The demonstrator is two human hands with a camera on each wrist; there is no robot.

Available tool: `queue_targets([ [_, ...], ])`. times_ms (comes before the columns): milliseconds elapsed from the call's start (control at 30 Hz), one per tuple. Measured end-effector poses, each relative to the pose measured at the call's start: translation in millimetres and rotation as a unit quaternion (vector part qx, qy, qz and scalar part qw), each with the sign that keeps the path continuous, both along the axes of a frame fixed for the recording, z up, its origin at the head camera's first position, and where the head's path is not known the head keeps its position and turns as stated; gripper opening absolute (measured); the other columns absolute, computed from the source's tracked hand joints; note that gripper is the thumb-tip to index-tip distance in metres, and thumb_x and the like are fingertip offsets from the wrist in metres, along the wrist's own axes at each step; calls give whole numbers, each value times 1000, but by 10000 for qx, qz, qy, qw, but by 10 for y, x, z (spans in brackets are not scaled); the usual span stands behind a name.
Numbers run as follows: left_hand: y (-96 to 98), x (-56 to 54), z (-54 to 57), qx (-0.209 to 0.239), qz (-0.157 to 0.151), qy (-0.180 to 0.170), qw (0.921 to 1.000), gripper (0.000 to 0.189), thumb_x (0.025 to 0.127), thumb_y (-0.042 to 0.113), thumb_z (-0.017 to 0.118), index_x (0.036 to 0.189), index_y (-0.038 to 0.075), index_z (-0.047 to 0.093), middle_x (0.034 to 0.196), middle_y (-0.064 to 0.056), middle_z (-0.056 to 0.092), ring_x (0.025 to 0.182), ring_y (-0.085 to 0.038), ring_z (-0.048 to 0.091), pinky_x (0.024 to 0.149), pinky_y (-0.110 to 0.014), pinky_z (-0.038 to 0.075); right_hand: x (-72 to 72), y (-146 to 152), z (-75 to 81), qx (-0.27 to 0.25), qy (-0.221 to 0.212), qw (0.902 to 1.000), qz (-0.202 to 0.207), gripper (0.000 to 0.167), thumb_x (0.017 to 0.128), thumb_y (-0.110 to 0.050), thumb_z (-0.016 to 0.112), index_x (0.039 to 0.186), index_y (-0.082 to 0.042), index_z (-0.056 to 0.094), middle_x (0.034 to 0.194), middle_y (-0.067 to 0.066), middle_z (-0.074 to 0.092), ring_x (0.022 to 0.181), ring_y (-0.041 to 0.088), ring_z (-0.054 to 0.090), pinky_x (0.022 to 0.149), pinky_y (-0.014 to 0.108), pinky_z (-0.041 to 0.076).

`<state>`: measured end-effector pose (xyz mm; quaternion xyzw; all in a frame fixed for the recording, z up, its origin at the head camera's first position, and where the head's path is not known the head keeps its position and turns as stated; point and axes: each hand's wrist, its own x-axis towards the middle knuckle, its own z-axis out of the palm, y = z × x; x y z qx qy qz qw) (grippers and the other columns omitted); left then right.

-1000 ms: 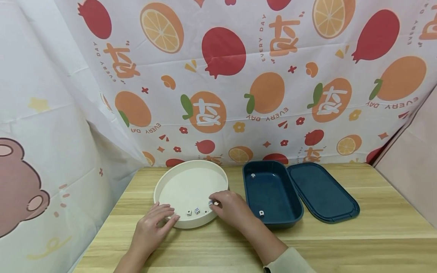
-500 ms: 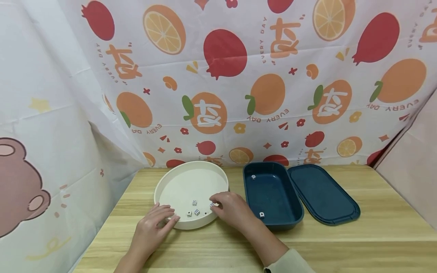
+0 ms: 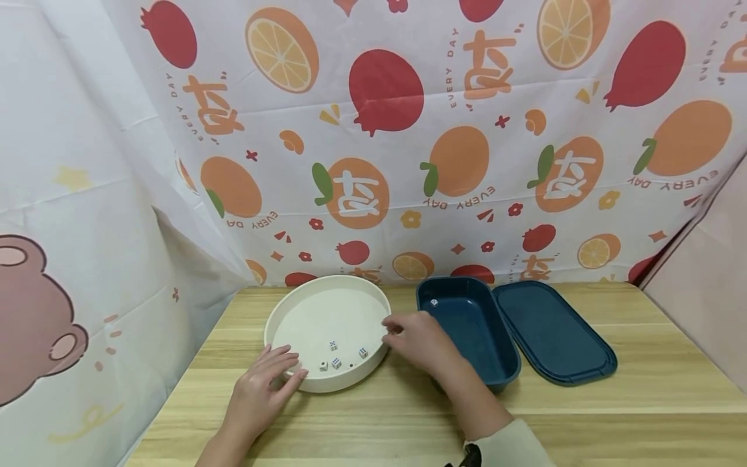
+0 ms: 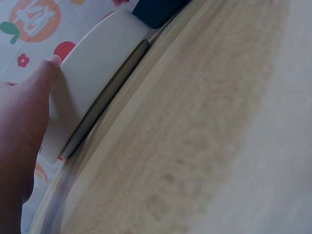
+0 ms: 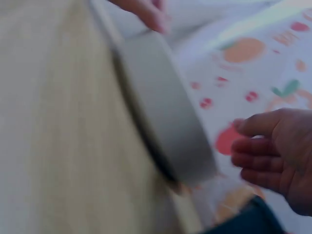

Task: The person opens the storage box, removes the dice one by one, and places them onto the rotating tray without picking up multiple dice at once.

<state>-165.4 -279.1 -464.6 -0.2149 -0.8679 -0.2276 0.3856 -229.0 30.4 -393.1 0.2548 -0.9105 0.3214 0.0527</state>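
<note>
Several small white dice [image 3: 333, 345] lie near the front of a round cream tray [image 3: 327, 311]. My left hand [image 3: 257, 389] rests on the tray's front-left rim with fingers spread, its thumb showing on the rim in the left wrist view. Over the gap between the tray's right rim and a dark blue box [image 3: 510, 357] hovers my right hand [image 3: 420, 340]. Its fingers are loosely bent, and the right wrist view shows nothing between them. One die, the white die [image 3: 363, 353], lies alone near the tray's right-front wall. Another die [image 3: 434, 303] sits at the back left of the box.
The dark blue lid [image 3: 554, 334] lies flat on the wooden table [image 3: 653, 389], right of the box. Fruit-print cloth [image 3: 385, 162] hangs behind the table. My right forearm covers the front left part of the box.
A die has appeared in the middle of the group. My right hand has let go of another at the tray's right and moved right, toward the box. My left hand has stayed put.
</note>
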Motion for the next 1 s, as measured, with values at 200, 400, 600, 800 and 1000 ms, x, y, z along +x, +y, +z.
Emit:
queue_targets([
  [200, 8, 3, 36, -44, 56, -99, 9999, 27, 71, 17, 85, 94, 6, 77, 99, -6, 76, 105, -29, 67, 120, -21, 31, -151, 538, 149, 460, -1188, 9907, -481, 20, 83, -21, 79, 102, -15, 75, 89, -4, 68, 79, 12, 58, 72, 28, 59],
  [400, 10, 0, 39, 19, 122, -158, 9998, 34, 69, 17, 87, 99, 5, 76, 106, -5, 75, 113, -30, 64, 121, -20, 29, -199, 871, 143, 944, -2004, 9732, -627, 21, 78, -21, 84, 95, -13, 74, 89, -1, 67, 82, 16, 58, 79, 37, 59],
  [600, 8, 6, 21, 48, 175, -335, 9993, 37, 70, 20, 88, 101, 4, 75, 109, -5, 74, 117, -29, 62, 122, -18, 24, -209, 872, 39, 1225, -2365, 9631, -398, 24, 72, -20, 88, 88, -14, 72, 86, -2, 65, 78, 16, 57, 72, 34, 57],
  [800, 12, 4, 23, 49, 167, -383, 9991, 37, 70, 21, 87, 100, 5, 75, 108, -4, 74, 117, -29, 62, 122, -17, 24, -208, 806, -69, 1368, -2540, 9570, -294, 25, 69, -12, 89, 84, -14, 70, 82, -2, 64, 76, 17, 57, 67, 32, 54],
  [1000, 11, -8, 35, 24, 162, -389, 9991, 36, 71, 21, 87, 101, 5, 75, 109, -4, 74, 117, -30, 62, 122, -18, 25, -211, 790, -80, 1366, -2750, 9511, -350, 21, 71, -7, 86, 83, -13, 69, 79, 1, 64, 71, 18, 59, 61, 30, 52],
])
